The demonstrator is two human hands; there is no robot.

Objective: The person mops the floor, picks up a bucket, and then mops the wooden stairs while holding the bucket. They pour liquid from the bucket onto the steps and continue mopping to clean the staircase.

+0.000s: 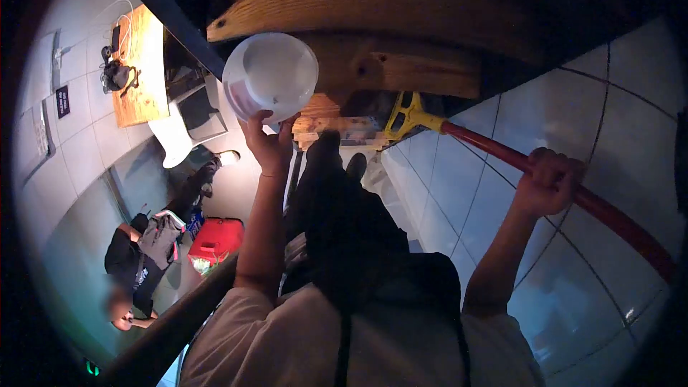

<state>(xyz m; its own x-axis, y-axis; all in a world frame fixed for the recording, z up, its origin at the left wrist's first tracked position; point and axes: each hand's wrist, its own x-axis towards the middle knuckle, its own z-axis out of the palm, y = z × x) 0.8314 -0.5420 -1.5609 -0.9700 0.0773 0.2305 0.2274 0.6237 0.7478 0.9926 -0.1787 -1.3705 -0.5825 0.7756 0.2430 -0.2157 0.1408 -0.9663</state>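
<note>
My left hand (269,145) grips the near rim of a translucent white plastic tub (276,72), fingers and thumb pinched on its edge. The tub's round opening faces me, and it looks nearly bare inside. My right hand (550,183) is wrapped in a fist around a long red pole (494,149). A yellow frame-like head (412,116) sits at the pole's far end, close to the wooden steps (373,0). Whatever is fixed under that head is hard to make out.
Wooden stair treads lie ahead and below my feet. White tiled wall (451,179) runs along the right. A dark handrail (168,315) passes at lower left. Beyond it are a lit wooden desk (136,93), a red bag (215,240) and a seated person (132,265).
</note>
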